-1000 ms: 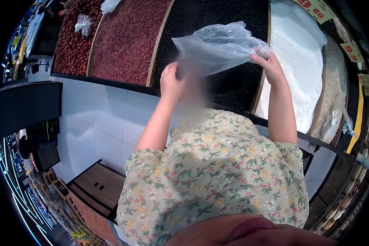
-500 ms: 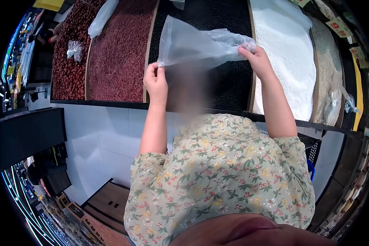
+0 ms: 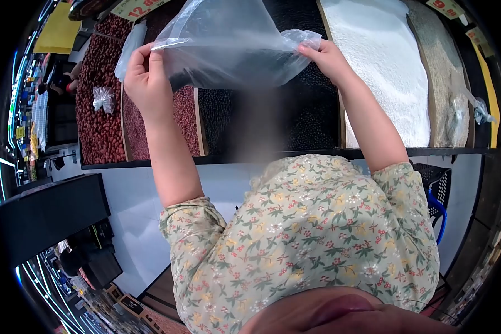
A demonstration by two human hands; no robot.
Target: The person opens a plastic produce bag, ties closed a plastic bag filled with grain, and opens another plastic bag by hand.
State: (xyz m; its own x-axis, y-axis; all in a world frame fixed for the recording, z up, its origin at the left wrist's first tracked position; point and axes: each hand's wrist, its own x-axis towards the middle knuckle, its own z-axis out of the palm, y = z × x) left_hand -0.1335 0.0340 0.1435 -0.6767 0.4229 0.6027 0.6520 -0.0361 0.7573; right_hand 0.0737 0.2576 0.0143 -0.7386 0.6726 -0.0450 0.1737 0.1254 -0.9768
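Observation:
A clear plastic bag (image 3: 222,47) is spread out between my two hands, above the bins of dry goods. My left hand (image 3: 148,78) pinches the bag's left edge between thumb and fingers. At the other side, my right hand (image 3: 324,58) grips the bunched right end. Beneath the bag lie black beans (image 3: 312,106) and small dark red beans (image 3: 183,114). White grain (image 3: 381,72) fills the bin just right of my right hand.
Red dates (image 3: 97,139) lie at the left, with a knotted plastic bag (image 3: 103,99) on them. A beige grain bin (image 3: 445,72) holds another plastic bag (image 3: 457,119). Price signs (image 3: 139,6) stand behind. A black basket (image 3: 433,181) is near my right side.
My left hand has moved left and up, and my right hand slightly left and up. The bag is stretched wider and sits higher in view.

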